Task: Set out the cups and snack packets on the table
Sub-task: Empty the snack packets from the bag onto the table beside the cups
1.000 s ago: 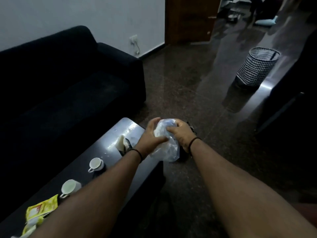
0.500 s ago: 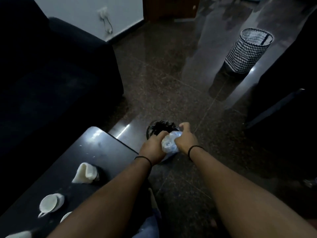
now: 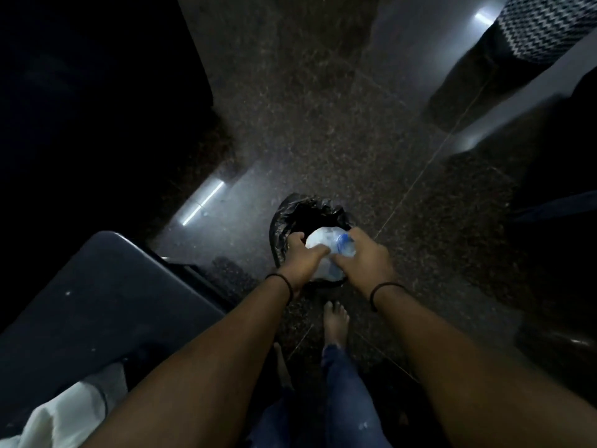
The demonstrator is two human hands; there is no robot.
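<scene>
Cups and snack packets are out of view; only the dark table's [image 3: 106, 295] corner shows. Left hand [image 3: 302, 263] and right hand [image 3: 365, 258] squeeze a crumpled clear plastic bag [image 3: 326, 245] over the black-lined bin [image 3: 290, 218]; best pushed well inside.

Black wristbands [image 3: 280, 281], blue jeans [image 3: 347, 392], bare foot [image 3: 336, 324]

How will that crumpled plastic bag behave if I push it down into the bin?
The plastic bag looks thin and crumpled between the left hand and right hand, so it is probably floppy and light. Bunched over the black-lined bin, it may spring back somewhat.
</scene>
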